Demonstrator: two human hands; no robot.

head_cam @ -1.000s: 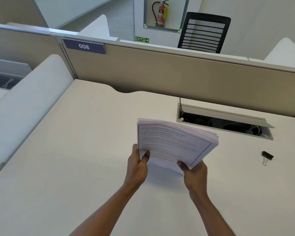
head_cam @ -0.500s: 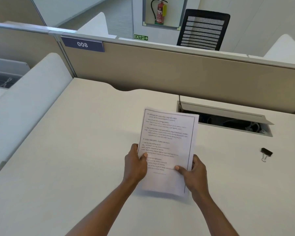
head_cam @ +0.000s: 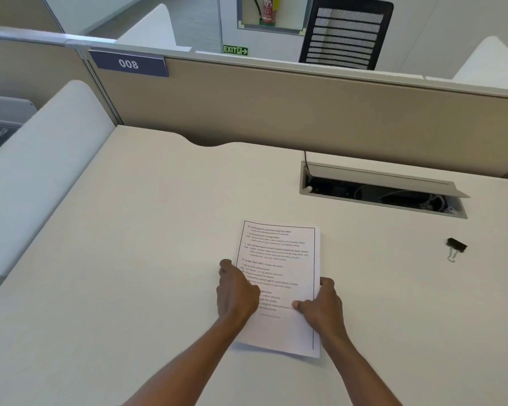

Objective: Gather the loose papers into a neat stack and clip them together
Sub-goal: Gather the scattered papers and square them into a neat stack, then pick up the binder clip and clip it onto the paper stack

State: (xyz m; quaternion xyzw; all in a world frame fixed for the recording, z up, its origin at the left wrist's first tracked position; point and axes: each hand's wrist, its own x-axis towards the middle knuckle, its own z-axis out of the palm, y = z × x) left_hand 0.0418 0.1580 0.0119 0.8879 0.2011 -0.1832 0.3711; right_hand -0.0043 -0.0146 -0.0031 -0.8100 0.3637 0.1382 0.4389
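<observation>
A stack of printed white papers [head_cam: 285,259] lies flat on the pale desk [head_cam: 129,273], its edges lined up. My left hand [head_cam: 236,291] grips the stack's left edge, thumb on the top sheet. On the right edge sits my right hand [head_cam: 320,306], its thumb pressing the top page. A black binder clip [head_cam: 455,247] with wire handles rests alone on the desk, well to the right of the stack and apart from both hands.
An open cable tray [head_cam: 381,191] is sunk into the desk behind the papers. A beige partition [head_cam: 305,112] with a "008" plate closes off the back. A white side divider [head_cam: 35,159] rises at the left. Beyond the partition stands a black mesh chair [head_cam: 346,33].
The stack was held up tilted off the desk; both hands have lowered it and now it lies flat on the desk, closer to me. The binder clip has not moved.
</observation>
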